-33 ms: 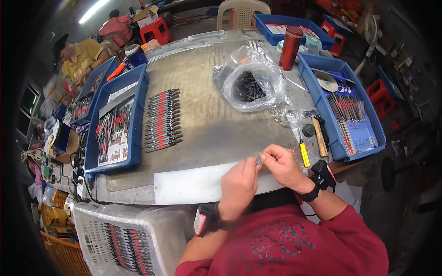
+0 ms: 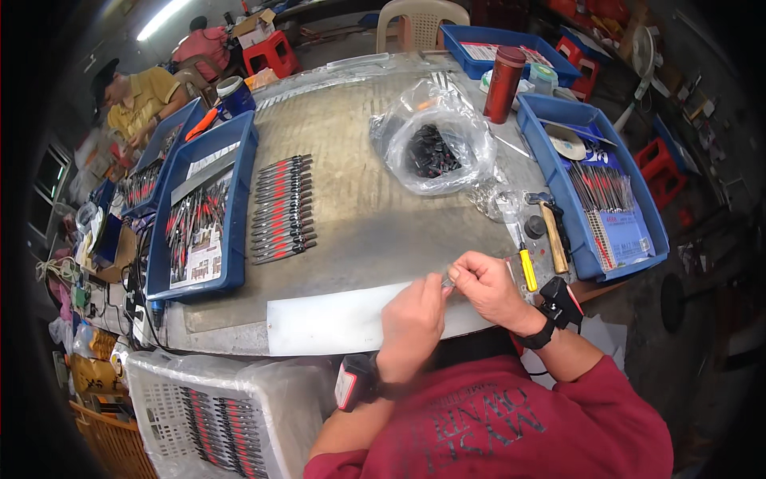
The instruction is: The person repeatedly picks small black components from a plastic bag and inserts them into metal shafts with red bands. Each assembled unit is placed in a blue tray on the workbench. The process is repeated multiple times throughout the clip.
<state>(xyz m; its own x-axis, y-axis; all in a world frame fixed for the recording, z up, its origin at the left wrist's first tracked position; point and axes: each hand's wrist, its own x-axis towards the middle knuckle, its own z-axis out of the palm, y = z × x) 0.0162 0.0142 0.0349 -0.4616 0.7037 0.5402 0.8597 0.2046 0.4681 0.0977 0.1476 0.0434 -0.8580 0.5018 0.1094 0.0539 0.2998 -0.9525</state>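
Note:
My left hand [image 2: 411,323] and my right hand [image 2: 491,287] meet at the near edge of the grey table [image 2: 359,231]. Between their fingertips they pinch a small slim metal part [image 2: 448,281]; most of it is hidden by the fingers. Both wrists carry a black strapped device. To the left, several red-and-black hand tools [image 2: 281,209] lie in a neat row on the table. A clear plastic bag [image 2: 435,148] holding small black parts sits further back, beyond my hands.
A yellow-handled screwdriver [image 2: 527,270] and a wooden-handled hammer [image 2: 553,239] lie right of my right hand. Blue trays [image 2: 239,199] [image 2: 558,180] flank the table, with a red flask [image 2: 506,84] behind. A white crate [image 2: 199,415] stands lower left. A seated person [image 2: 140,100] works far left.

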